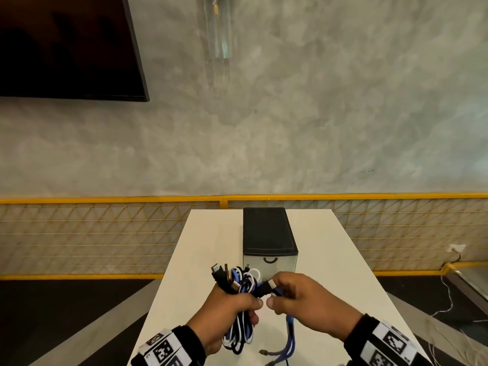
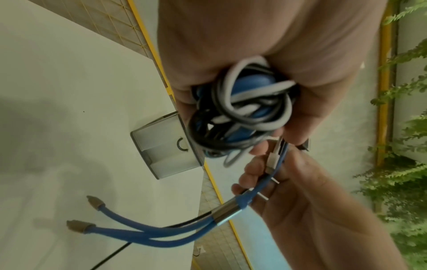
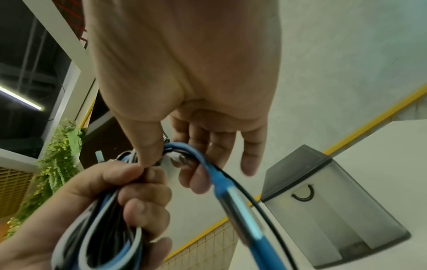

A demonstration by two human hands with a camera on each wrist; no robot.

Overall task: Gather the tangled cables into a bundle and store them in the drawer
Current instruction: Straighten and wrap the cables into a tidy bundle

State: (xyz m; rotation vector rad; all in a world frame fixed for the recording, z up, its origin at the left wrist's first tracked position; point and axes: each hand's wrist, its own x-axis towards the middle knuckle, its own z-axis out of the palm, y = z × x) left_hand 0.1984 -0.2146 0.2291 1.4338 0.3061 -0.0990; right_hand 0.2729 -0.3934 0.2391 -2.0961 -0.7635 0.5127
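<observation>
My left hand (image 1: 248, 310) grips a tangled bundle of black, white and blue cables (image 1: 241, 282), its loops (image 2: 242, 113) hanging below the fist over the white table (image 1: 343, 273). Close beside it, my right hand (image 1: 277, 291) pinches a blue cable (image 3: 231, 197) and a white plug between thumb and fingers. That cable runs through a metal sleeve and splits into blue tails (image 2: 161, 232), whose plugs lie on the table. Just behind both hands stands the small drawer unit (image 1: 268, 233) with a black top. Its translucent drawer front (image 3: 323, 201) with a black handle is closed.
A thin black cable (image 2: 110, 255) trails off the table's near edge. Behind the table runs a yellow mesh railing (image 1: 105, 233) before a grey wall. Loose white wires (image 1: 446, 299) lie on the floor at the right.
</observation>
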